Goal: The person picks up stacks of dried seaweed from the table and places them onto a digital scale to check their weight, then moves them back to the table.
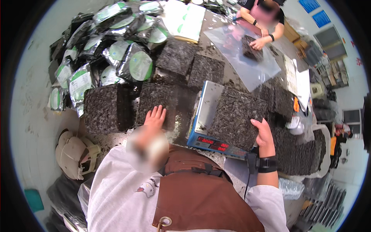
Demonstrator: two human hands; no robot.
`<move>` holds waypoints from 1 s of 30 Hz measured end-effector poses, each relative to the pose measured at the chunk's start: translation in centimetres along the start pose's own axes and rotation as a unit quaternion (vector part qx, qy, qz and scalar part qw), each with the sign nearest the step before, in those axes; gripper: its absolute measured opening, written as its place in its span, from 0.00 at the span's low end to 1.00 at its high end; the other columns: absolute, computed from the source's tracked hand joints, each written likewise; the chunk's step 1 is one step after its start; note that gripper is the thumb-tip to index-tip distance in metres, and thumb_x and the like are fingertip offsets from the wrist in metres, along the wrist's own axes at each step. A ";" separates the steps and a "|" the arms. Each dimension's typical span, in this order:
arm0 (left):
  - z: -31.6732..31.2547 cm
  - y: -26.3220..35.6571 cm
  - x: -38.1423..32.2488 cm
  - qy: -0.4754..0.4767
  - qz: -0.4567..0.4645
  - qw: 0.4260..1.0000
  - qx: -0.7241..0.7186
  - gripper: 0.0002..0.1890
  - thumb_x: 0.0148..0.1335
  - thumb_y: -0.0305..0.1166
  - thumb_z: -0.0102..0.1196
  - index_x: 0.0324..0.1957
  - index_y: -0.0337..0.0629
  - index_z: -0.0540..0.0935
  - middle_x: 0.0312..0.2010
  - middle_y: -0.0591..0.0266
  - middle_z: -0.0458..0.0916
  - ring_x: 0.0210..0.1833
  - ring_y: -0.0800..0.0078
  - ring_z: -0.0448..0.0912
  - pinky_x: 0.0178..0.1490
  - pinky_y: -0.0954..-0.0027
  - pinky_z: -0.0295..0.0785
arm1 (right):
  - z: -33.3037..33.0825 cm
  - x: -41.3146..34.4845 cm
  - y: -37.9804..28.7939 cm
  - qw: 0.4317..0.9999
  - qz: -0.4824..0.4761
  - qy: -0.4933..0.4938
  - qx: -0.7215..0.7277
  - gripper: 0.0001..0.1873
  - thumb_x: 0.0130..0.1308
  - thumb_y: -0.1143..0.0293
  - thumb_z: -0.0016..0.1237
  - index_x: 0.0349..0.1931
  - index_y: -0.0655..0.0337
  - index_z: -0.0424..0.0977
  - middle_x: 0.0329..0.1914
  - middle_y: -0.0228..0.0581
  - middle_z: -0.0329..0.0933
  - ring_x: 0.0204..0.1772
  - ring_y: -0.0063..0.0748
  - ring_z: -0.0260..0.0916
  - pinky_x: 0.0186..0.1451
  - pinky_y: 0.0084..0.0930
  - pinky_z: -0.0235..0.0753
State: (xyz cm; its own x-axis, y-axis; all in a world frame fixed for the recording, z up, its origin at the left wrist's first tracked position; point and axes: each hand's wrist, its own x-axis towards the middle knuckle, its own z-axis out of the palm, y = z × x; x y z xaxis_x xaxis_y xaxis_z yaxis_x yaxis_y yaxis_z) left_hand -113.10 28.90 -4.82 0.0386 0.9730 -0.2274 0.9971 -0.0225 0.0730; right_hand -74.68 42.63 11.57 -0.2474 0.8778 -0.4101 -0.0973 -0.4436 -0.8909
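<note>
With fingers spread, my left hand [154, 119] rests on the near part of a stack of dark dried seaweed sheets [158, 97]. My right hand [263, 132] holds the right edge of another block of seaweed sheets [236, 116], its thumb on top and its fingers hidden below. That block lies over the right part of the steel plate of a blue digital scale [208, 107], whose red display is lit along the near side. A thick seaweed stack [101, 108] stands to the left of my left hand. Two more stacks [176, 56] [206, 69] lie beyond it.
Shiny labelled packets [116, 55] are heaped at the back left. Across the table a co-worker's hands [259, 42] touch a dark block on a clear plastic sheet [232, 55]. Rows of seaweed sheets [298, 153] and a white plastic container [295, 126] are at the right. A cushioned chair [71, 153] is at the left.
</note>
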 end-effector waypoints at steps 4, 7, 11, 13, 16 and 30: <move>-2.5 0.2 0.0 0.008 0.032 0.999 -0.035 0.49 0.35 0.48 0.67 0.61 0.39 0.60 0.63 0.50 0.57 0.65 0.56 0.57 0.63 0.58 0.55 | -1.8 0.3 0.5 0.999 0.039 -0.015 -0.015 0.21 0.57 0.77 0.45 0.52 0.66 0.64 0.48 0.40 0.71 0.48 0.32 0.70 0.51 0.30 0.71; -3.6 0.5 0.4 -0.007 0.050 0.998 -0.032 0.47 0.38 0.45 0.65 0.61 0.38 0.60 0.63 0.49 0.57 0.65 0.56 0.57 0.64 0.58 0.55 | -4.5 2.5 2.7 0.996 0.012 -0.015 -0.091 0.24 0.57 0.72 0.49 0.55 0.64 0.61 0.50 0.39 0.70 0.50 0.30 0.68 0.50 0.28 0.70; -3.2 0.5 -0.1 -0.001 0.026 0.999 -0.035 0.43 0.42 0.39 0.63 0.61 0.38 0.59 0.63 0.49 0.57 0.66 0.56 0.55 0.66 0.58 0.52 | -5.6 1.0 4.4 0.958 0.036 0.141 -0.246 0.37 0.52 0.65 0.56 0.60 0.65 0.55 0.58 0.49 0.64 0.56 0.35 0.65 0.52 0.29 0.67; -3.6 0.2 -0.4 0.014 0.035 0.998 -0.041 0.42 0.43 0.36 0.62 0.62 0.39 0.59 0.63 0.51 0.58 0.66 0.56 0.56 0.66 0.58 0.53 | -6.0 0.4 5.1 0.959 0.000 0.154 -0.239 0.35 0.52 0.68 0.55 0.60 0.65 0.56 0.58 0.49 0.64 0.57 0.36 0.65 0.54 0.29 0.67; -4.8 -0.5 -1.2 0.092 0.022 0.991 -0.094 0.37 0.41 0.24 0.58 0.59 0.38 0.62 0.60 0.51 0.63 0.64 0.57 0.59 0.66 0.60 0.54 | -3.8 -1.1 4.9 0.940 -0.064 0.158 -0.294 0.32 0.52 0.73 0.54 0.59 0.65 0.58 0.58 0.49 0.63 0.58 0.37 0.64 0.56 0.30 0.67; -20.3 10.6 -3.3 0.292 0.173 0.932 -0.125 0.36 0.39 0.27 0.58 0.57 0.36 0.66 0.59 0.48 0.63 0.64 0.53 0.59 0.65 0.53 0.51 | 14.6 -2.7 0.1 0.980 -0.105 -0.165 0.048 0.19 0.57 0.76 0.43 0.50 0.69 0.64 0.45 0.38 0.71 0.46 0.23 0.66 0.51 0.24 0.67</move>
State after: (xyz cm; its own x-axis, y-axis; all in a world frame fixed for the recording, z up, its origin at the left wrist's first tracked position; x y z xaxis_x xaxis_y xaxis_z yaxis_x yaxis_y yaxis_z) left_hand -104.00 30.07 16.38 0.2389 0.8782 0.4143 0.8827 -0.3743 0.2843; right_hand -88.08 37.57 15.42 -0.5081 0.8529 -0.1200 -0.2666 -0.2882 -0.9197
